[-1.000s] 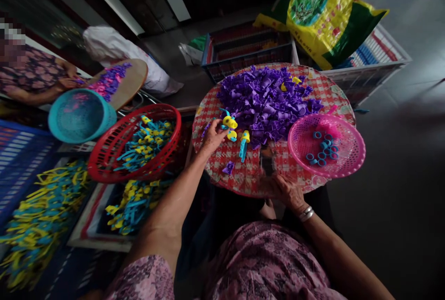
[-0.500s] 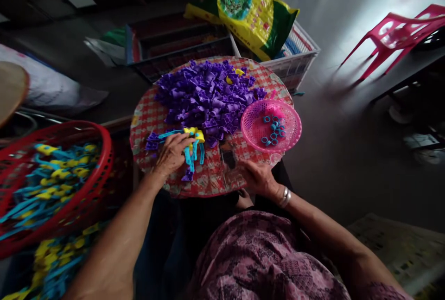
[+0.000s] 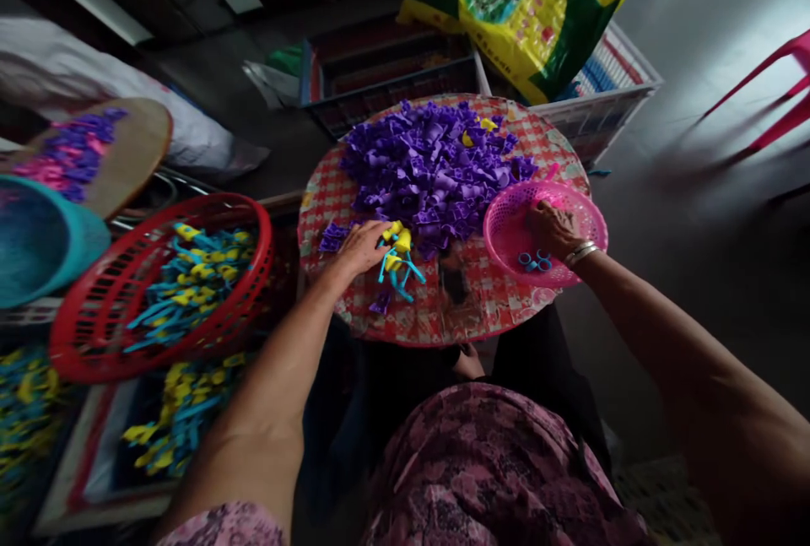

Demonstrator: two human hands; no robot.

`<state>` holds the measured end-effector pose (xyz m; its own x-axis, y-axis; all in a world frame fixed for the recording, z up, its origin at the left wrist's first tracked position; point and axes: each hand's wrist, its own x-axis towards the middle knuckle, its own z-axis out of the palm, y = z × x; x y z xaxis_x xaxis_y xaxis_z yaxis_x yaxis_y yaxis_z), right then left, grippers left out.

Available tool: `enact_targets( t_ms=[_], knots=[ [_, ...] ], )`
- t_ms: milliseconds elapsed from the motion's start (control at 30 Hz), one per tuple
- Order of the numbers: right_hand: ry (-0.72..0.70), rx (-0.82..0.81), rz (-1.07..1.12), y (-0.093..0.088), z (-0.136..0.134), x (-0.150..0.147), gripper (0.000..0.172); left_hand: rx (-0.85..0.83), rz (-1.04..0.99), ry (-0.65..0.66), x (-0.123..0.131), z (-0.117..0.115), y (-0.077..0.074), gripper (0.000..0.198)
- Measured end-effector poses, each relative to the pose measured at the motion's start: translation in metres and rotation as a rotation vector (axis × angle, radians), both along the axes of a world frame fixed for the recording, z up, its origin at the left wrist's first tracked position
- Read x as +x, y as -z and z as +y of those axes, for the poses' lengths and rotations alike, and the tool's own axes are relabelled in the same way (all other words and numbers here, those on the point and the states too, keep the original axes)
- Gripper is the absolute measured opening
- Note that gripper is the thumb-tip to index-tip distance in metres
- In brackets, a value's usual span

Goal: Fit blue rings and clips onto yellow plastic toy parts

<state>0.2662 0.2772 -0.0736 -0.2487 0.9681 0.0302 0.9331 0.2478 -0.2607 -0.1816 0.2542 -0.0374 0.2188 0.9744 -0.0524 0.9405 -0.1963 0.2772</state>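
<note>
My left hand [image 3: 362,247] rests on the red-checked round table cover [image 3: 499,303], with its fingers against a yellow-and-blue plastic piece [image 3: 397,253] that has thin blue strips. A large heap of purple plastic pieces [image 3: 430,175] lies just beyond it, and a loose purple piece [image 3: 332,236] sits by my fingers. My right hand [image 3: 550,229] reaches into a pink mesh basket [image 3: 585,225], above small blue plastic rings [image 3: 533,260]. It hides part of the basket, and I cannot tell whether it holds anything.
A red basket [image 3: 246,208] of yellow-and-blue pieces stands left of the table, with more below it [image 3: 177,411]. Further left are a teal basin [image 3: 44,242] and a round wooden board [image 3: 136,141] with purple pieces. A crate [image 3: 392,73] and printed sack [image 3: 525,14] stand beyond.
My right hand has moved from the table's near edge into the pink basket, covering some rings. My left hand stays at the yellow-and-blue piece. The view has swung, bringing the teal basin back in.
</note>
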Motion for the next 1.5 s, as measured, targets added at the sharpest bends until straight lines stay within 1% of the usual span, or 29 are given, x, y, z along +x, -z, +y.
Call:
enact_targets(
  t_ms=[67, 133, 233, 300, 367, 433, 500, 533, 567, 600, 667, 700, 767, 833, 900, 1000, 1033, 1100, 1200, 1233, 1300, 1400, 1467, 1500],
  knots=[
    [0.046, -0.066, -0.027, -0.002, -0.001, -0.002, 0.030, -0.021, 0.020, 0.008, 0.001, 0.005, 0.009, 0.054],
    [0.085, -0.115, -0.036, -0.006, -0.002, -0.002, 0.034, -0.008, 0.024, 0.003, 0.002, 0.009, 0.016, 0.053],
    [0.097, -0.133, -0.032, -0.016, -0.002, -0.002, 0.035, 0.023, 0.025, -0.019, 0.004, 0.014, 0.021, 0.048],
    [0.113, -0.125, -0.041, -0.023, -0.001, -0.003, 0.035, 0.044, 0.026, -0.039, 0.006, 0.017, 0.023, 0.044],
    [0.141, -0.081, -0.028, -0.033, -0.004, -0.006, 0.038, 0.059, 0.027, -0.060, 0.007, 0.019, 0.021, 0.041],
    [0.159, 0.033, 0.066, -0.045, -0.018, -0.013, 0.036, 0.088, 0.024, -0.088, 0.006, 0.020, 0.014, 0.040],
    [0.126, 0.175, 0.250, -0.053, -0.044, -0.027, 0.030, 0.152, -0.014, -0.122, 0.003, 0.016, 0.003, 0.041],
    [0.079, 0.208, 0.343, -0.055, -0.061, -0.037, 0.028, 0.195, -0.053, -0.136, 0.002, 0.012, -0.004, 0.042],
    [0.009, 0.198, 0.421, -0.054, -0.080, -0.047, 0.026, 0.241, -0.105, -0.148, 0.001, 0.006, -0.011, 0.043],
    [-0.061, 0.149, 0.478, -0.051, -0.099, -0.058, 0.023, 0.281, -0.166, -0.158, 0.002, -0.002, -0.019, 0.046],
    [-0.146, 0.050, 0.513, -0.039, -0.133, -0.079, 0.020, 0.324, -0.307, -0.185, 0.006, -0.024, -0.032, 0.051],
    [-0.169, 0.032, 0.480, -0.030, -0.147, -0.088, 0.019, 0.316, -0.391, -0.207, 0.010, -0.037, -0.038, 0.053],
    [-0.183, -0.007, 0.353, -0.013, -0.164, -0.100, 0.020, 0.225, -0.590, -0.244, 0.021, -0.067, -0.046, 0.056],
    [-0.184, -0.033, 0.227, 0.003, -0.171, -0.105, 0.025, 0.103, -0.801, -0.285, 0.035, -0.099, -0.049, 0.064],
    [-0.179, -0.042, 0.170, 0.015, -0.172, -0.104, 0.029, 0.000, -0.956, -0.337, 0.049, -0.128, -0.048, 0.071],
    [-0.146, -0.015, 0.214, 0.026, -0.170, -0.099, 0.040, -0.152, -1.122, -0.438, 0.067, -0.164, -0.043, 0.072],
    [-0.138, -0.009, 0.241, 0.028, -0.170, -0.098, 0.042, -0.192, -1.178, -0.467, 0.073, -0.172, -0.040, 0.071],
    [-0.148, -0.015, 0.290, 0.031, -0.168, -0.095, 0.039, -0.241, -1.289, -0.510, 0.085, -0.186, -0.034, 0.068],
    [-0.141, -0.040, 0.386, 0.031, -0.166, -0.095, 0.029, -0.275, -1.404, -0.533, 0.105, -0.200, -0.024, 0.063],
    [-0.113, -0.047, 0.450, 0.030, -0.166, -0.096, 0.026, -0.287, -1.425, -0.532, 0.112, -0.204, -0.021, 0.061],
    [-0.049, -0.091, 0.647, 0.023, -0.168, -0.099, 0.026, -0.318, -1.448, -0.517, 0.124, -0.210, -0.016, 0.059],
    [0.005, -0.261, 1.062, 0.004, -0.178, -0.108, 0.036, -0.368, -1.446, -0.513, 0.135, -0.215, -0.013, 0.056],
    [0.029, -0.390, 1.317, -0.012, -0.185, -0.115, 0.045, -0.354, -1.389, -0.526, 0.138, -0.216, -0.013, 0.052],
    [0.038, -0.446, 1.408, -0.020, -0.189, -0.119, 0.048, -0.326, -1.345, -0.530, 0.139, -0.216, -0.015, 0.049]
  ],
)
